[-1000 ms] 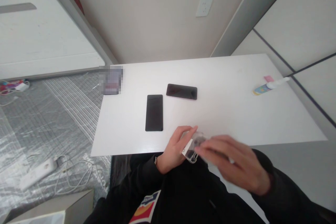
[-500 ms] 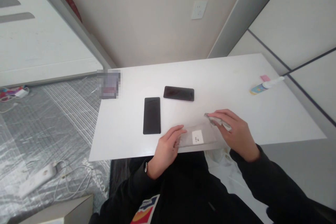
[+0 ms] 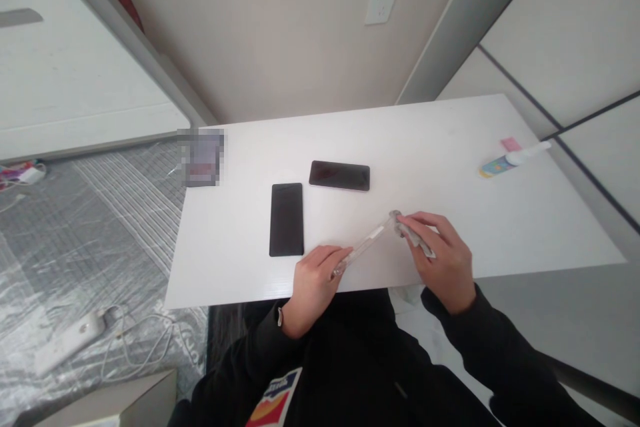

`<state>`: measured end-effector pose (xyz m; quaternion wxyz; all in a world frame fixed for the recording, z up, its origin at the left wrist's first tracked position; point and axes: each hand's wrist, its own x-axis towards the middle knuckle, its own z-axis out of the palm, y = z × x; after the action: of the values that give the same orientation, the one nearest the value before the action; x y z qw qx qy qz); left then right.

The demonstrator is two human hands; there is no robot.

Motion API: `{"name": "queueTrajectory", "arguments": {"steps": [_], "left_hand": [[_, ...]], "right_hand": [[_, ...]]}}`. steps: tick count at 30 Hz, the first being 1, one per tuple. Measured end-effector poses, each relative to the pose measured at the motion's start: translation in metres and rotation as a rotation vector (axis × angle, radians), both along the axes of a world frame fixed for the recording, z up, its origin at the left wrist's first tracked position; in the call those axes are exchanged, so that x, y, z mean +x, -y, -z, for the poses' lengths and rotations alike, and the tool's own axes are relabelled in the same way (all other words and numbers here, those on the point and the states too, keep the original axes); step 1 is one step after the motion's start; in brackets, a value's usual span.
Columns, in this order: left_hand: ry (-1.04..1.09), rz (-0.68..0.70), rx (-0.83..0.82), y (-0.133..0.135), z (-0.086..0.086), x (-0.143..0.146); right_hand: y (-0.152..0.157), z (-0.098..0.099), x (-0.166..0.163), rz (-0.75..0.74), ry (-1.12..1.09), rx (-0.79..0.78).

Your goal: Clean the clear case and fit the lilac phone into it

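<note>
I hold a clear phone case edge-on above the near edge of the white table. My left hand pinches its lower left end. My right hand grips its upper right end, with a pale wrapper or cloth pressed under the fingers. Two dark phones lie face up just beyond: one upright phone to the left, one sideways phone behind the case.
A small tube with a white cap and a pink scrap lie at the table's far right. A blurred card sits at the far left corner. On the floor to the left lie a power strip and cables.
The case was bunched close to my body, then laid flat with its label showing, and now is tilted up on edge. Both hands moved forward over the table.
</note>
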<state>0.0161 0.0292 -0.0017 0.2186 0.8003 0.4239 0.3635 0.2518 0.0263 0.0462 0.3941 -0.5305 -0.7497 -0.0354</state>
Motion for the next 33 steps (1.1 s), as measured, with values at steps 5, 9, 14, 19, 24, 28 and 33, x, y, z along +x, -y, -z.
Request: {"name": "queueTrajectory", "arguments": {"steps": [5, 9, 14, 19, 24, 28, 33], "left_hand": [[-0.022, 0.008, 0.029, 0.002, -0.001, 0.001], [-0.036, 0.003, 0.032, 0.001, -0.001, 0.001], [-0.052, -0.001, 0.029, 0.001, -0.001, 0.001], [-0.065, 0.004, 0.022, 0.001, 0.0, 0.0], [-0.084, -0.003, 0.042, 0.001, 0.0, 0.001], [-0.091, -0.002, 0.046, 0.002, 0.002, 0.0], [-0.106, -0.002, 0.047, 0.003, 0.001, 0.0]], "right_hand": [[0.016, -0.002, -0.03, -0.249, 0.096, -0.066], [0.011, -0.007, -0.025, -0.255, 0.139, -0.06], [0.005, -0.009, -0.023, -0.195, 0.137, -0.036], [0.011, -0.009, -0.036, -0.343, 0.17, -0.095], [-0.005, -0.005, -0.014, -0.128, 0.133, -0.013], [0.01, -0.013, -0.032, -0.336, 0.215, -0.065], [-0.004, -0.015, -0.013, -0.168, 0.211, -0.03]]}}
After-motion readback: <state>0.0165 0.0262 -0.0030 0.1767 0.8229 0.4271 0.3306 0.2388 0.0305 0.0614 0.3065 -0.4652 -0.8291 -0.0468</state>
